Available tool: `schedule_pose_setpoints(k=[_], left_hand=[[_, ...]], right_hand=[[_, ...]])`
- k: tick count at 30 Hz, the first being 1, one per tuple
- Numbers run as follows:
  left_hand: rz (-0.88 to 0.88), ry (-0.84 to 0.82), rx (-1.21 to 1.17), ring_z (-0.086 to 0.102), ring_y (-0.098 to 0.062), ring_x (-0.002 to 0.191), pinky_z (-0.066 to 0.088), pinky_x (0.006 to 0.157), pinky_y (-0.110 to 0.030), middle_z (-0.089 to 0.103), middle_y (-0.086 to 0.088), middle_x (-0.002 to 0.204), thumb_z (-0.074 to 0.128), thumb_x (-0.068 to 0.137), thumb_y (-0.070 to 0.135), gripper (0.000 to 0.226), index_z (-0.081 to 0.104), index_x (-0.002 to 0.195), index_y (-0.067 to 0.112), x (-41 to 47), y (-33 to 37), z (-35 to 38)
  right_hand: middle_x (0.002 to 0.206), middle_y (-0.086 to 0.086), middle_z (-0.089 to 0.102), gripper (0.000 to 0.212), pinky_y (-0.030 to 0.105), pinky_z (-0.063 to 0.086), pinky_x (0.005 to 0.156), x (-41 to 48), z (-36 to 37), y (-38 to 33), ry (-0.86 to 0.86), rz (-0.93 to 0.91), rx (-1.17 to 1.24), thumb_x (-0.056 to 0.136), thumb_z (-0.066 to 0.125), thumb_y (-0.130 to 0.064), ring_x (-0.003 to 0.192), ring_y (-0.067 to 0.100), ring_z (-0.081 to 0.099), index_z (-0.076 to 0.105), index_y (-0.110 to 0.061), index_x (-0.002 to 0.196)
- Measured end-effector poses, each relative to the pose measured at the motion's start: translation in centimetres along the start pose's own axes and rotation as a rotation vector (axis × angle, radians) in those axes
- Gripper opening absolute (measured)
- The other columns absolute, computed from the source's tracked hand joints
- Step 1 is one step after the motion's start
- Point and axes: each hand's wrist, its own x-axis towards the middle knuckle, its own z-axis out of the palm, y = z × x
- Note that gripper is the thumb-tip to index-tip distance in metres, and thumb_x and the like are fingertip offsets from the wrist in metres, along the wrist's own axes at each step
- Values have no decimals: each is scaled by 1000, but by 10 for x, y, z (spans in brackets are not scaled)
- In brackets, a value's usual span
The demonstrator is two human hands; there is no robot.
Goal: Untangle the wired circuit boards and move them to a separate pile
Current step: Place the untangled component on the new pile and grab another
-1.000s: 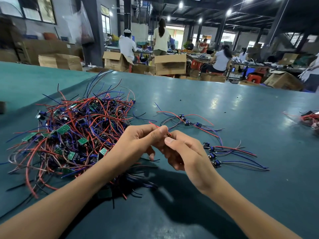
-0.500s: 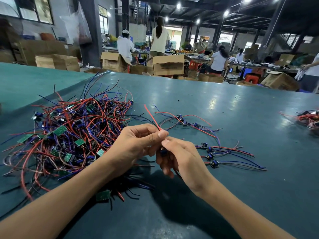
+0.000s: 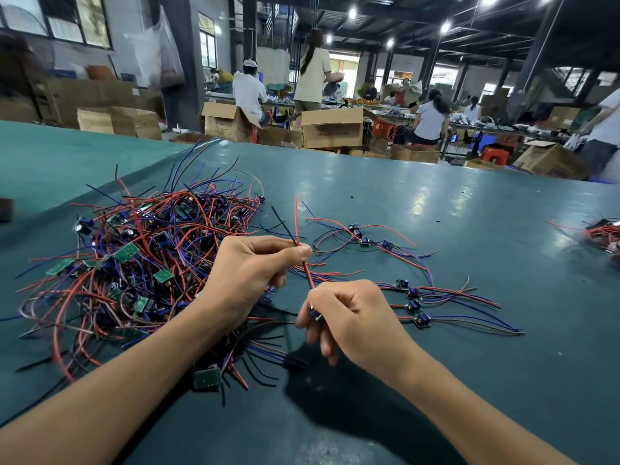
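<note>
We look down on a broad teal desk (image 3: 469, 229), with cardboard boxes (image 3: 332, 127) and people working beyond its far edge. On its left part lies the tangled heap (image 3: 141, 263) of red, blue and black wires, with small green circuit boards caught in it. Right of centre we see the separate pile (image 3: 412, 297): a few wired boards laid out loosely, their leads trailing to the right. At the desk's right edge, well apart, a small bundle (image 3: 600, 229) shows. Both hands are raised between the two piles. Our left hand (image 3: 248, 273) pinches a red wire (image 3: 297, 223) and a black wire (image 3: 283, 223) between thumb and forefinger, the other fingers (image 3: 278, 280) curled under. Our right hand (image 3: 352, 317) sits lower, just beside it, its fingers curled around the lower end of the red wire, where we glimpse a small blue part (image 3: 315, 313); the board itself is mostly hidden. One green board (image 3: 207, 378) lies at the heap's near edge.
</note>
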Motion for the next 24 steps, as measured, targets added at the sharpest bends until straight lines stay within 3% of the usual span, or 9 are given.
schedule_pose_setpoints(k=[8,14,17,20,24], left_hand=[[-8,150,-61,40,-16,44,38,42,-21,53,-4,53,84,78,7,9,77,75,2,8,2,-8],[47,123,0,57,-13,64,44,39,-21,70,-9,81,79,84,5,8,76,91,5,7,1,-12],[76,135,3,62,-12,61,43,35,-22,66,-8,80,75,87,3,9,70,94,3,8,-1,-13],[81,263,-28,64,-12,55,45,36,-21,65,-15,80,75,88,4,11,68,96,1,14,-1,-20],[102,307,-165,69,-18,64,40,33,-22,66,-9,96,73,93,20,34,56,121,16,16,2,-23]], right_hand=[[56,6,62,33,26,43,39,-7,5,-8,-71,-50,-15,85,45,-23,41,17,52,67,-8,65],[59,11,64,33,24,44,42,-9,6,-4,-83,-95,-61,87,46,-22,39,14,53,67,-8,66],[60,9,65,33,23,44,44,-9,5,-2,-98,-98,-80,87,47,-23,40,14,54,69,-8,67],[60,4,66,34,23,44,44,-11,6,0,-160,-105,-91,85,48,-29,42,14,56,70,-10,69],[59,5,65,36,25,42,42,-9,7,1,-57,-83,-6,82,47,-36,43,16,54,71,-10,72]])
